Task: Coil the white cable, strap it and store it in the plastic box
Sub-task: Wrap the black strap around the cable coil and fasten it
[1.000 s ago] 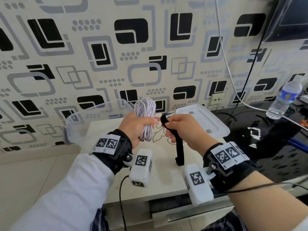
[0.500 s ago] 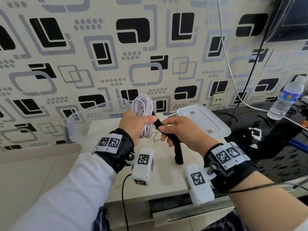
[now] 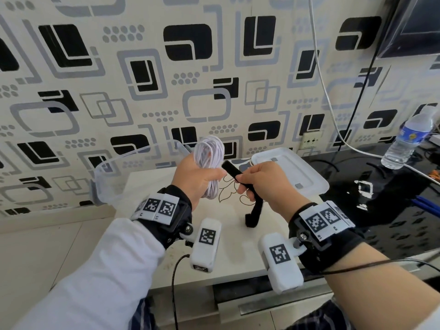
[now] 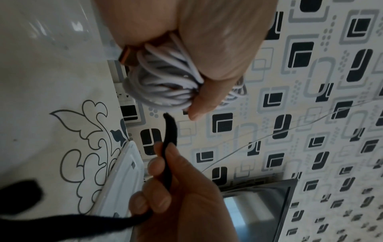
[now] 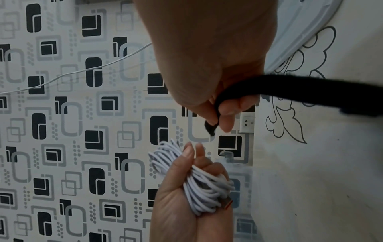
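Observation:
My left hand (image 3: 198, 178) grips the coiled white cable (image 3: 209, 153) upright above the table; the coil (image 4: 163, 85) bulges from my fist, and a copper-coloured plug (image 5: 228, 203) sticks out of it. My right hand (image 3: 259, 181) pinches a black strap (image 3: 232, 170) near its upper end; the rest of the strap (image 3: 254, 210) hangs down to the tabletop. The strap's tip (image 5: 210, 128) is a short gap from the coil (image 5: 199, 180), not touching. The clear plastic box (image 3: 123, 172) stands open at the table's left rear, behind my left hand.
The box's white lid (image 3: 290, 172) lies at the table's right rear. The small white table (image 3: 238, 244) stands against a patterned wall. To the right, a black counter (image 3: 381, 203) holds a water bottle (image 3: 407, 141); a white wire (image 3: 323, 75) and a black wire hang down the wall.
The strap's upper end lay against the coil half a second ago; it is now slightly apart, and my right hand has shifted a little rightward. The left hand stays put with the coil.

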Demonstrator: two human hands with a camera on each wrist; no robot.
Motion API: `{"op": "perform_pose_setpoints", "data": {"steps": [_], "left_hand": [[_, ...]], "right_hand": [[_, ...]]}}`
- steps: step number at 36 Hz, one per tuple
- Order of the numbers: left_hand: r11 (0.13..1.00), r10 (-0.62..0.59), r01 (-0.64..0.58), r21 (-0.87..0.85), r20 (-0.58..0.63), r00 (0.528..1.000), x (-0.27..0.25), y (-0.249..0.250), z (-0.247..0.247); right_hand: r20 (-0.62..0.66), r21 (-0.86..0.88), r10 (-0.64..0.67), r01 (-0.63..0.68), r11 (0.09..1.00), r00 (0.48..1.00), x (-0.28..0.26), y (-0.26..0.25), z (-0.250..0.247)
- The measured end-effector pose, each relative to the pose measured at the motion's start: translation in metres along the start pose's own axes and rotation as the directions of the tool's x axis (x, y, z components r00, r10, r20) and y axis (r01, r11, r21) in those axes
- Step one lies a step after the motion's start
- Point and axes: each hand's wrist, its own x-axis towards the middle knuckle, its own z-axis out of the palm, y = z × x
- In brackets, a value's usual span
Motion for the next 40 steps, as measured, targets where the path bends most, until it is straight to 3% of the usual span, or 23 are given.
{"op": "perform_pose_setpoints", "data": {"steps": [5, 8, 13, 18, 21, 26, 29, 32, 35, 37, 40], "left_hand": [[0.979, 0.075, -0.108, 0.176, 0.187, 0.980, -0.011, 0.003, 0.013], [0.943, 0.107, -0.172, 0.284, 0.230, 0.967, -0.013, 0.002, 0.017], [0.933, 0.114, -0.184, 0.311, 0.229, 0.967, -0.012, 0.004, 0.015], [0.927, 0.143, -0.213, 0.310, 0.235, 0.961, -0.010, 0.008, 0.010], [0.923, 0.147, -0.218, 0.316, 0.234, 0.961, -0.009, 0.008, 0.007], [0.957, 0.119, -0.154, 0.246, 0.151, 0.981, -0.007, 0.009, 0.002], [0.979, 0.078, -0.084, 0.184, 0.042, 0.996, -0.003, 0.008, -0.001], [0.988, 0.018, -0.019, 0.154, 0.013, 1.000, -0.001, 0.009, -0.003], [0.993, -0.048, 0.038, 0.112, 0.084, 0.995, -0.003, 0.009, 0.000], [0.989, -0.056, 0.036, 0.142, 0.142, 0.988, -0.006, 0.009, 0.003], [0.985, -0.082, 0.047, 0.165, 0.215, 0.973, -0.009, 0.009, 0.006]], "right_hand": [[0.030, -0.019, 0.008, -0.007, 1.000, 1.000, -0.005, -0.004, 0.010], [0.036, -0.119, 0.043, -0.038, 0.992, 0.998, -0.002, -0.007, 0.014], [0.118, 0.038, -0.052, 0.047, 0.998, 0.992, -0.002, 0.002, 0.012], [0.290, 0.306, -0.033, -0.060, 0.950, 0.956, -0.004, 0.000, 0.010], [0.341, 0.333, -0.041, -0.080, 0.940, 0.939, -0.004, -0.001, 0.010], [0.330, 0.325, -0.067, -0.046, 0.945, 0.942, -0.003, -0.005, 0.007], [0.188, 0.339, -0.023, -0.043, 0.940, 0.982, -0.001, -0.006, 0.004], [0.028, 0.226, 0.021, -0.026, 0.974, 0.999, 0.001, -0.004, 0.005], [-0.040, -0.060, -0.036, 0.033, 0.998, 0.999, 0.001, -0.002, 0.010], [-0.043, -0.284, -0.103, 0.087, 0.955, 0.994, 0.000, -0.001, 0.014], [0.016, -0.562, -0.233, 0.202, 0.802, 0.972, -0.001, 0.003, 0.019]]}}
